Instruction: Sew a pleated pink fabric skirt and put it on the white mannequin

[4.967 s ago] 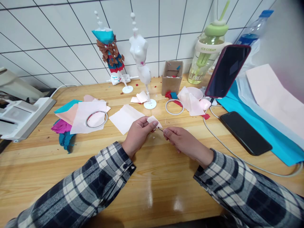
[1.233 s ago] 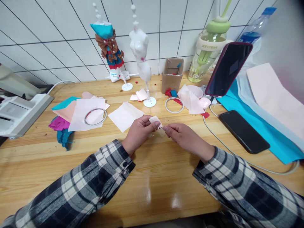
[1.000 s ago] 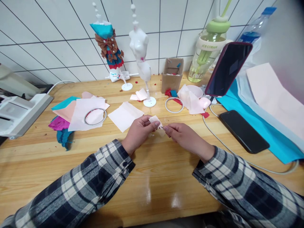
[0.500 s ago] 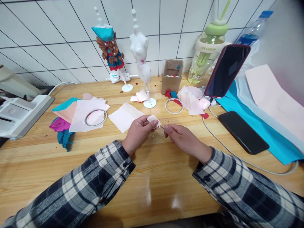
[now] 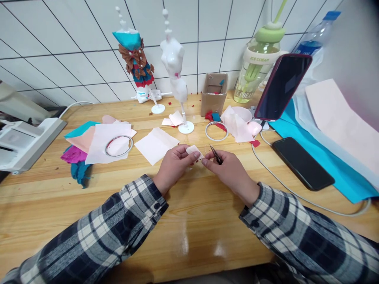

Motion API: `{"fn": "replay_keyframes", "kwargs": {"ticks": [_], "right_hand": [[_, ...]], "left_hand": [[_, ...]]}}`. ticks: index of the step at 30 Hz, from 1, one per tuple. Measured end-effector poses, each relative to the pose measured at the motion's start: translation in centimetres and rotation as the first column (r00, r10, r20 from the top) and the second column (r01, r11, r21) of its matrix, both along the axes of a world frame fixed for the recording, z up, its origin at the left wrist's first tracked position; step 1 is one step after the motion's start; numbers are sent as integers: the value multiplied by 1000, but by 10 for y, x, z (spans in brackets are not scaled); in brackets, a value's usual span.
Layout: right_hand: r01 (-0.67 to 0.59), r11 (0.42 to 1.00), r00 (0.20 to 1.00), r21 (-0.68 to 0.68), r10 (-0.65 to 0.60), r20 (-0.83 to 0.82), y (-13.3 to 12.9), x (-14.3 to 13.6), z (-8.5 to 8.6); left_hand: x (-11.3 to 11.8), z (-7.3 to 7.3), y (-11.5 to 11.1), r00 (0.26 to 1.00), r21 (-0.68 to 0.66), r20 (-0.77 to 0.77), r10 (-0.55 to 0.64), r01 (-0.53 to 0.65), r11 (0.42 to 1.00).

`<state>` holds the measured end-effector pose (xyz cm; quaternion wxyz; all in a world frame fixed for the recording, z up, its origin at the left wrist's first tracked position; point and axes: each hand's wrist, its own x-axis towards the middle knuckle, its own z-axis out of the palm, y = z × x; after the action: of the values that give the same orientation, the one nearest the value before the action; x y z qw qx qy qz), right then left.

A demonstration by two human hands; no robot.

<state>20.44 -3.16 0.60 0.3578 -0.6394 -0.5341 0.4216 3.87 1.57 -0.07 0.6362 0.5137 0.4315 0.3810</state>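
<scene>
Between the thumb and fingers of my left hand (image 5: 174,163) is a small folded piece of pale pink crepe paper (image 5: 193,150), its near edge notched. My right hand (image 5: 232,169) is closed around dark, pointed metal scissors (image 5: 216,155), whose tips point up and away from the paper; their handles are hidden in the palm. The right thumb and forefinger also reach the right edge of the paper piece. A larger pale sheet (image 5: 155,145) lies flat just beyond my left hand.
A bare white mannequin (image 5: 174,59) and a dressed one (image 5: 136,59) stand by the tiled wall. Nearby are a cardboard box (image 5: 214,96), a silver ring (image 5: 216,138), a propped phone (image 5: 282,86), a flat phone (image 5: 303,163), a tumbler (image 5: 257,63) and a cable (image 5: 284,189).
My right hand has turned the scissors upward, off the paper, and its thumb and forefinger have moved left to the paper's edge. My left hand keeps its hold, shifted slightly.
</scene>
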Motion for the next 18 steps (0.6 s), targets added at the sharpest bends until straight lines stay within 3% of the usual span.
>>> {"fn": "replay_keyframes", "kwargs": {"ticks": [18], "right_hand": [[-53, 998, 997, -23, 51, -61, 1, 2, -2]], "left_hand": [[1, 0, -1, 1000, -8, -8, 0, 0, 1000]]}}
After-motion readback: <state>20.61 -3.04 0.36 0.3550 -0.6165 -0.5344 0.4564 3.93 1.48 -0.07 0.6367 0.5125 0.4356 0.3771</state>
